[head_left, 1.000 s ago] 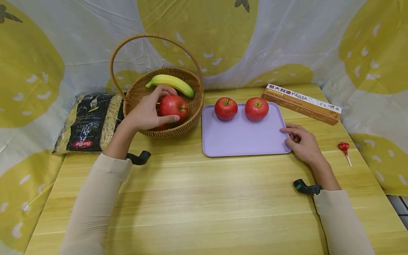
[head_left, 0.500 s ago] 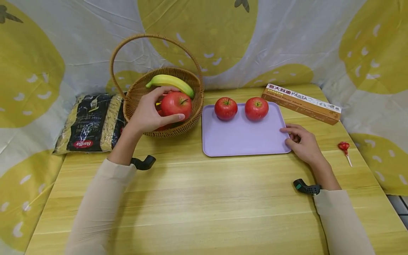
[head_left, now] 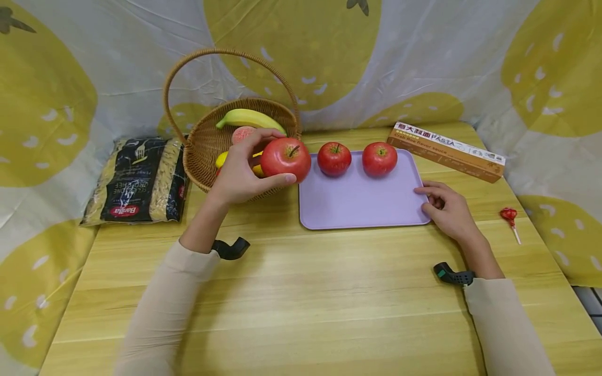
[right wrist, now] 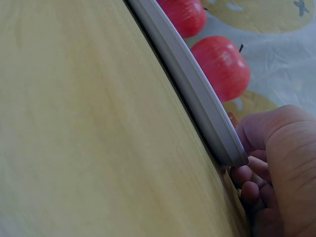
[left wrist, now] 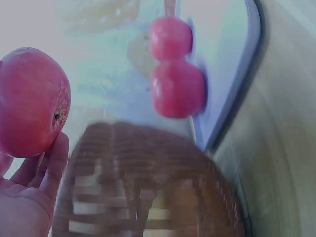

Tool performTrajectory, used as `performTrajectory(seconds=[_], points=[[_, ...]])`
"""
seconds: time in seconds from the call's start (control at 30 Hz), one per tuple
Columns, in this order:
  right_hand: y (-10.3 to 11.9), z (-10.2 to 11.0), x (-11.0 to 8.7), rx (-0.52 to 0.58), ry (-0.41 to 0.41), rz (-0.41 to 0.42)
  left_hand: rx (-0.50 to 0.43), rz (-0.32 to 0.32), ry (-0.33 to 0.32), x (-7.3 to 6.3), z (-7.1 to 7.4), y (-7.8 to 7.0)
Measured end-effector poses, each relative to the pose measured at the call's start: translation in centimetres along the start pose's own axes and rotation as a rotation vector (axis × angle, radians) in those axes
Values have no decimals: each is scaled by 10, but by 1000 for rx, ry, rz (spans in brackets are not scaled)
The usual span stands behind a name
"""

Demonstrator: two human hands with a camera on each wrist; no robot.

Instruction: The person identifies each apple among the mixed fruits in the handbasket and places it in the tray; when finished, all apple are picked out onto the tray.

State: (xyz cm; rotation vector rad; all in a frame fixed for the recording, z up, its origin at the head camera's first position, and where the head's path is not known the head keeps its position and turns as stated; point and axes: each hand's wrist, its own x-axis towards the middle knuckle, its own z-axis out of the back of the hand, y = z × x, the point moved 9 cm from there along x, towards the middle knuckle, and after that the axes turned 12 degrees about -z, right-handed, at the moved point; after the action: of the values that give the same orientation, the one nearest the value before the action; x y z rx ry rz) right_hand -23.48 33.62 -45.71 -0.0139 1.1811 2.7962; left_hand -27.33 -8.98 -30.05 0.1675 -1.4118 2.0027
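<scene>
the left hand [head_left: 242, 175] holds a red apple [head_left: 286, 158], its fingers spread about as wide as the fruit and curled round it, the thumb along the near side and the fingertips on the far side. this apple is held up between the basket [head_left: 199, 159] and the tray [head_left: 367, 206], stem upward; in the head view it covers part of the basket's right rim and the tray's far left corner. in the left wrist view its pitted base shows just above the fingers, with the basket's weave blurred lower down. the right hand [head_left: 449, 211] is at the tray's right rim near the front corner, thumb and forefinger only slightly parted with the rim between them, the other fingers curled in. on the tray, toward its far edge, sit a second apple [head_left: 334, 159] and a third apple [head_left: 379, 159], side by side, just apart. in the basket are a banana [head_left: 249, 119], a round pink fruit [head_left: 243, 134] and something yellow [head_left: 221, 159], partly hidden by the left hand. a pasta bag [head_left: 136, 180] lies just left of the basket. a pasta box [head_left: 447, 151] lies aslant by the tray's far right corner, and a red lollipop [head_left: 508, 215] lies on the desk [head_left: 329, 292], right of the right hand.
</scene>
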Motion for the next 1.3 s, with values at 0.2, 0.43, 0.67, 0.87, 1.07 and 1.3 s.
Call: performTrajectory(seconds=[0.2, 0.43, 0.67, 0.87, 1.07, 1.3], points=[[-1, -1, 0, -3, 0, -6, -42, -76, 31, 6, -30, -8], [-2, -1, 0, -4, 5, -13, -102, -120, 78, 7, -65, -12], [-2, -1, 0, -7, 18, -27, -145, -79, 105, 4, -97, 5], [-1, -1, 0, 3, 8, -14, -94, -37, 126, 0, -112, 26], [2, 0, 0, 7, 6, -9, -49, 34, 102, -4, -117, 49], [2, 1, 0, 15, 5, -10, 54, 163, 83, -10, -122, 71]])
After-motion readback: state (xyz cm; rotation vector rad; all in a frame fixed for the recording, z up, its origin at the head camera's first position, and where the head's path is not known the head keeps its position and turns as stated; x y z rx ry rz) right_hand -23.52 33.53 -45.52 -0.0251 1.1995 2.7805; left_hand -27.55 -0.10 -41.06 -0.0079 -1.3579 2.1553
